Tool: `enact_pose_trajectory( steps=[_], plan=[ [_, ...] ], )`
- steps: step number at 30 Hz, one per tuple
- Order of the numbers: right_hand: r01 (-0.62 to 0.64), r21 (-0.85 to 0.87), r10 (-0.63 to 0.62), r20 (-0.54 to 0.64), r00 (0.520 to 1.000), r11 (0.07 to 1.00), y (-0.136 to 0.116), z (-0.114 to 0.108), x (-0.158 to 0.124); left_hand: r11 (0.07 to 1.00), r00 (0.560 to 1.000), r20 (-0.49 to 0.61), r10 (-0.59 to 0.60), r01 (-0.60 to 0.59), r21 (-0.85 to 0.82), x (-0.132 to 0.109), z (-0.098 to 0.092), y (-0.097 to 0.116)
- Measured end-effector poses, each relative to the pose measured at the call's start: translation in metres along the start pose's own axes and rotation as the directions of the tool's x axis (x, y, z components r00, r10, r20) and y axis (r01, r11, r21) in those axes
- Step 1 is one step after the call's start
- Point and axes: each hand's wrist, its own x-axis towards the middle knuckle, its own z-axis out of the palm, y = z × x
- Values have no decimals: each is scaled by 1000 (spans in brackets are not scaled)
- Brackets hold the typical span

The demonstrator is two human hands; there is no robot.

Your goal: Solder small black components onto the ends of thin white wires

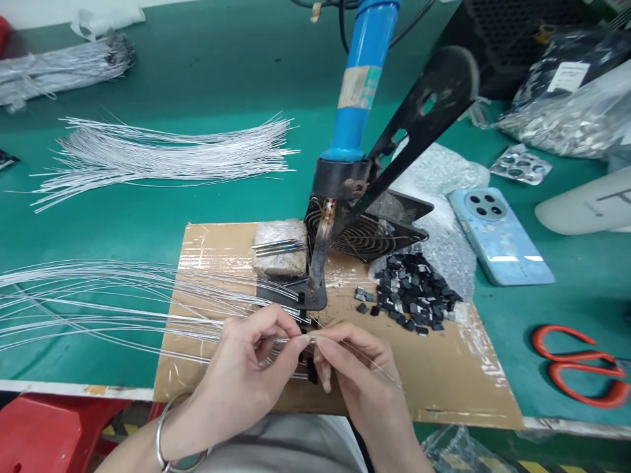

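Note:
Close together over the cardboard, my left hand point(246, 361) and my right hand point(365, 368) meet fingertip to fingertip. Thumb and index of my left hand pinch a thin white wire. My right hand is closed at the same spot, and a fine thread-like wire point(379, 371) trails from under its fingers to the right; what sits between its fingertips is hidden. White wires point(197, 309) run leftward from beneath my left hand, several with small black pieces point(312, 371) at their ends. Just above the hands, a blue-handled soldering iron point(352, 85) points its tip down at a black plate point(315, 295).
A pile of small black pieces point(414, 292) lies right on the cardboard point(458, 381). Behind stand a wrapped block point(280, 263) and a black fan point(365, 233). A wire bundle point(182, 151), phone point(503, 236), orange-handled scissors point(576, 358) and white cylinder point(586, 200) occupy the green table.

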Motion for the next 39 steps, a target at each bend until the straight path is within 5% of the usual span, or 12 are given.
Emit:
enact_pose_trajectory(
  steps=[7, 21, 39],
  plan=[
    [-154, 35, 155, -10, 988, 987, -13, 4, 0, 1000, 1000, -7, 14, -14, 3, 2, 0, 3],
    [-75, 125, 80, -34, 996, 989, -3, 7, 3, 998, 980, -188, 63, -65, -3, 0, 17, -3],
    [-24, 27, 25, -36, 999, 999, -4, 6, 0, 987, 973, -226, -37, 0, -160, 6, 19, 3]
  ],
)
